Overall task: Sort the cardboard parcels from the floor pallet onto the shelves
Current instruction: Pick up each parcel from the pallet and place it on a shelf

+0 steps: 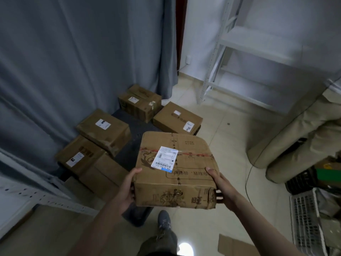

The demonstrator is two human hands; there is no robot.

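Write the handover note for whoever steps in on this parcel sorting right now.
Left hand and right hand: both clamp the sides of one cardboard parcel, held in the air, shipping label up.
Still on the dark floor pallet: four parcels, near-left, left, rear, right.
White shelf rack at right: the shelves in view hold nothing.
Done: one parcel lifted.
Left: shelve it, then the other four.
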